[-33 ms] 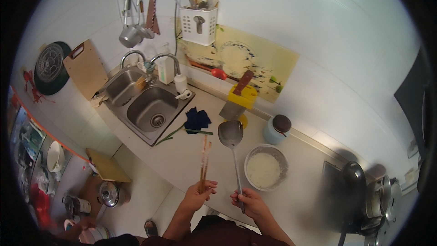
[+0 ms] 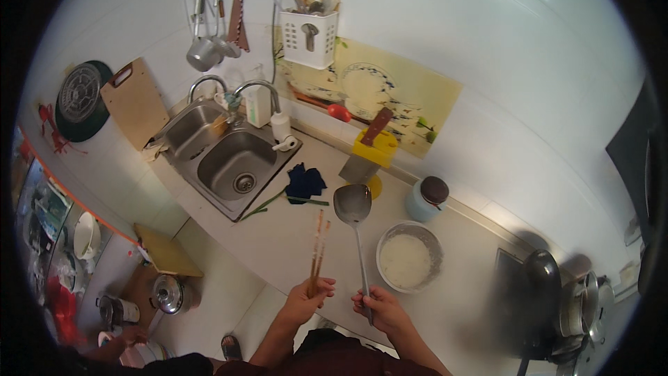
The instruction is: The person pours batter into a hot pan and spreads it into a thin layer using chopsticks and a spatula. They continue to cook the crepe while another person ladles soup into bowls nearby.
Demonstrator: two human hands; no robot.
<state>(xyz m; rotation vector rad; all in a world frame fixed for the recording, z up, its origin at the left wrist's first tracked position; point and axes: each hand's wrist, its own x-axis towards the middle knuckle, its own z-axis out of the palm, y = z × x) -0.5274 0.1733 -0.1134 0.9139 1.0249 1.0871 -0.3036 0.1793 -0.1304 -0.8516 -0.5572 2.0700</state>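
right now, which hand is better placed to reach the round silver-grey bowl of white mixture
Right, most likely: the right hand is nearer the round silver-grey bowl, gripping a long-handled grey metal spatula just left of it. The left hand is farther off, holding thin brown chopsticks.

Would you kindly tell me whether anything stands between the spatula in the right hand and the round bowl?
Nothing visible does: in the head view, only a strip of countertop shows between the spatula, held in the right hand, and the bowl to its right.
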